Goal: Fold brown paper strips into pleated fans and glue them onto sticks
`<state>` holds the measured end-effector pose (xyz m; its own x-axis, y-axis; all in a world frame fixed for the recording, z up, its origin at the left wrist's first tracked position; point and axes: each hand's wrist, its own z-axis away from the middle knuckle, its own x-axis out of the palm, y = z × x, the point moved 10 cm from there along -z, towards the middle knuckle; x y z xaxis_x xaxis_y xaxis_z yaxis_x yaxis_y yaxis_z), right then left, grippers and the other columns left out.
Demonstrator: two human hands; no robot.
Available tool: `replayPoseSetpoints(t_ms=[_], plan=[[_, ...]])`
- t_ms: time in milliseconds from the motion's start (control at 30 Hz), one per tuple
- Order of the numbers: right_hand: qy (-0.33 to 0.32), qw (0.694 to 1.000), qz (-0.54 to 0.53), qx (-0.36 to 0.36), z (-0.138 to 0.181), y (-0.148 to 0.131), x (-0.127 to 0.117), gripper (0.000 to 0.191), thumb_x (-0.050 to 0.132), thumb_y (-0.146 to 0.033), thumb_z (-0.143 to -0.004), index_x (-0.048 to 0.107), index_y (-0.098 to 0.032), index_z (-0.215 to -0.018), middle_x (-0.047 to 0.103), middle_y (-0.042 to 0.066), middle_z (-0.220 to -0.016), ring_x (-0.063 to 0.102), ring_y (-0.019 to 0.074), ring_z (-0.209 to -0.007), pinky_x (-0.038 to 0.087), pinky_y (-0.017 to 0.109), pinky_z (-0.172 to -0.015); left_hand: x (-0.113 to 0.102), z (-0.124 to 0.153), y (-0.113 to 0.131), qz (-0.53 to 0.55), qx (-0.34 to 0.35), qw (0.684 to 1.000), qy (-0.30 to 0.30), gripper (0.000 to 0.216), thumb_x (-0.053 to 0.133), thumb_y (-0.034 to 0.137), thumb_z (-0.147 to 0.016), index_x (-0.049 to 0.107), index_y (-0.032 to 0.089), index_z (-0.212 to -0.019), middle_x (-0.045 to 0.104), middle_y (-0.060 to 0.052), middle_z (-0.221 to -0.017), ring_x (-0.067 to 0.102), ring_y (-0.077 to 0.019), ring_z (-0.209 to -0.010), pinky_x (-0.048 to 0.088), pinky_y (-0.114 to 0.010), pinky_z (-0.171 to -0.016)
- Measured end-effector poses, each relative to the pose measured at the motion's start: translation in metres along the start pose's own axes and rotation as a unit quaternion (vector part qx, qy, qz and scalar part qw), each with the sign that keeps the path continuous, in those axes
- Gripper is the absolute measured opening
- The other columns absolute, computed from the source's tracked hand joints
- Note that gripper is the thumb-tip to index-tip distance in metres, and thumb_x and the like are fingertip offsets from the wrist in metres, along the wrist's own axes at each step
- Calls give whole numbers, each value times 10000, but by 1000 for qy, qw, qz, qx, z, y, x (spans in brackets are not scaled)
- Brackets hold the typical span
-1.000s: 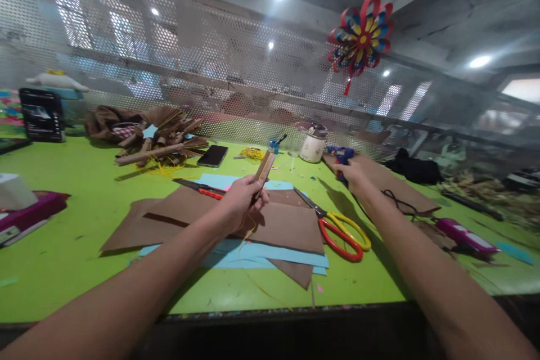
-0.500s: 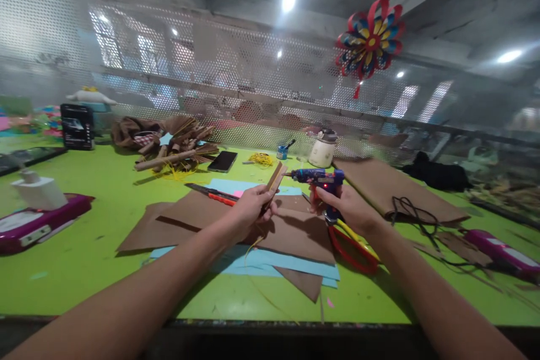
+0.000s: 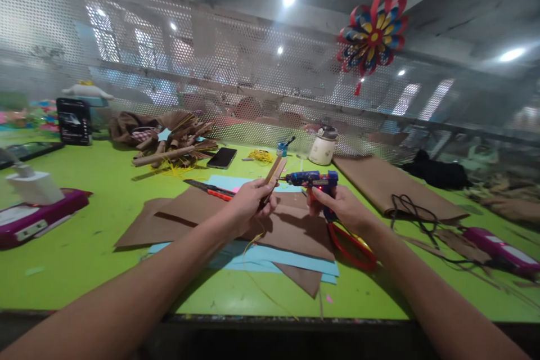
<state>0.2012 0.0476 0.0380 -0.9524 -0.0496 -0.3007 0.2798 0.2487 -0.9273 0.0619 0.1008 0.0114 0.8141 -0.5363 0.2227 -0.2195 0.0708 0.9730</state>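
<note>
My left hand (image 3: 253,202) is closed around a folded strip of brown paper (image 3: 276,170), its end pointing up and away. A thin yellow strand (image 3: 253,244) trails below that hand. In my right hand (image 3: 333,202) is a dark blue glue gun (image 3: 314,178) with a red light lit, its nozzle at the strip's edge; whether it touches I cannot tell. Beneath both hands lie brown paper sheets (image 3: 295,230) over light blue paper (image 3: 240,256). An orange-and-black utility knife (image 3: 219,193) rests left of my left hand, and red-handled scissors (image 3: 352,247) lie under my right wrist.
A phone (image 3: 221,158), a bundle of rolled brown paper (image 3: 177,143) and a white jar (image 3: 323,147) stand farther back. Folded brown paper (image 3: 392,185) lies right. Purple power strips (image 3: 500,248) and a black cord (image 3: 415,214) are on the green table (image 3: 101,270).
The glue gun's nozzle has shifted slightly left and down along the strip, toward my left fingers. The whole view has tilted a little.
</note>
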Motion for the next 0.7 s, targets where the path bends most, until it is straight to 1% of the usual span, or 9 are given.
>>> replayPoseSetpoints(t_ms=[167,367,533,700], plan=[[5,1000,7,-10,0,0,-1,305,496,-421,-817,572,-137,-735,584,41,-633,535,129,-567,405,266,-567,1,0,-2,-1,-4,1000,-7,179,549,312,-786,526,139,-823,538,1,-540,401,-39,-387,224,-158,-366],[29,999,35,-12,-1,-5,-6,339,492,-430,-814,554,-138,-655,553,29,-563,486,112,-524,372,252,-536,2,0,-4,-2,-5,1000,-7,148,530,290,-797,504,144,-790,529,0,-531,400,-40,-386,214,-164,-365],[50,998,40,4,-2,0,-12,347,507,-455,-794,551,-136,-663,545,18,-553,467,104,-499,345,243,-507,3,0,-3,-8,-2,1000,-10,118,512,262,-804,492,146,-788,526,1,-527,393,-43,-381,217,-165,-365],[63,997,50,-7,-2,-1,-16,366,493,-461,-801,536,-136,-640,529,13,-536,443,94,-480,325,238,-488,6,2,-2,-12,-10,1000,-11,119,498,251,-813,481,141,-770,526,1,-530,392,-39,-379,231,-160,-368]])
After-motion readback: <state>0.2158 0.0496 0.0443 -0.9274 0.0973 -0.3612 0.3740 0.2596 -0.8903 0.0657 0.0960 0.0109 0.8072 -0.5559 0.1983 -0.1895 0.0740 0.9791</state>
